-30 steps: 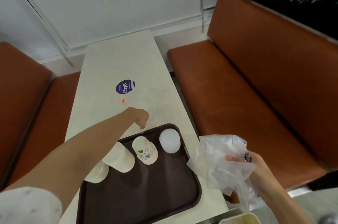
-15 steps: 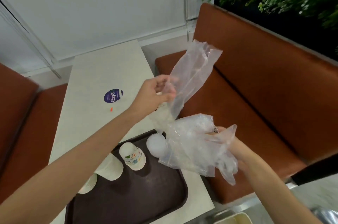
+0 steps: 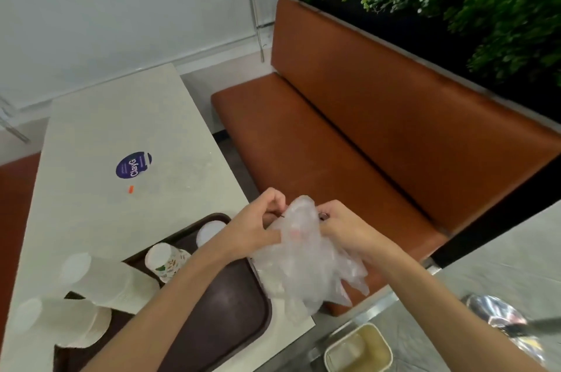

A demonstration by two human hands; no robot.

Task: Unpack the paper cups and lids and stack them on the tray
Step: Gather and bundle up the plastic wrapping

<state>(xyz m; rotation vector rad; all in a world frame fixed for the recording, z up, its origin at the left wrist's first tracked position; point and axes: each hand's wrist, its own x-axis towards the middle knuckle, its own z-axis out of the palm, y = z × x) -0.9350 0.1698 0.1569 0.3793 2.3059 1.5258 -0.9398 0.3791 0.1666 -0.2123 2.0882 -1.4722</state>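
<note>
At the dark brown plastic tray's (image 3: 231, 309) three-o'clock rim, left hand (image 3: 253, 229) and right hand (image 3: 344, 227) sit close together. Both clutch a crumpled clear plastic bag (image 3: 303, 268).

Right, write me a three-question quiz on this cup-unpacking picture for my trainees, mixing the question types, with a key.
1. True or false: the left hand and the right hand both grip the clear plastic bag.
2. Where does the printed cup stand? A on the tray; B in the bag; C in the left hand.
3. Which word is printed on the round sticker on the table?
Key: 1 true; 2 A; 3 ClayG.
</note>
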